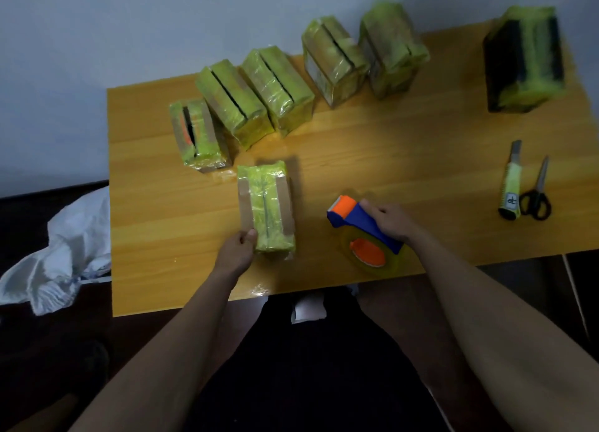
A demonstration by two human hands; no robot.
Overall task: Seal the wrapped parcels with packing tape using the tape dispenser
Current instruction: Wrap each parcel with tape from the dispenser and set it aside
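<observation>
A small cardboard parcel (265,204) wrapped in yellow-green film lies flat near the front of the wooden table (389,146). My left hand (238,250) grips its near left corner, thumb on top. My right hand (393,221) holds the blue handle of the blue and orange tape dispenser (359,234), which rests on the table to the right of the parcel, its orange roller end pointing away from me.
Several more film-wrapped parcels (275,88) stand in a row along the table's back. A larger dark parcel (523,62) stands at the far right. A utility knife (511,182) and black scissors (538,191) lie at the right. A white bag (61,253) lies left of the table.
</observation>
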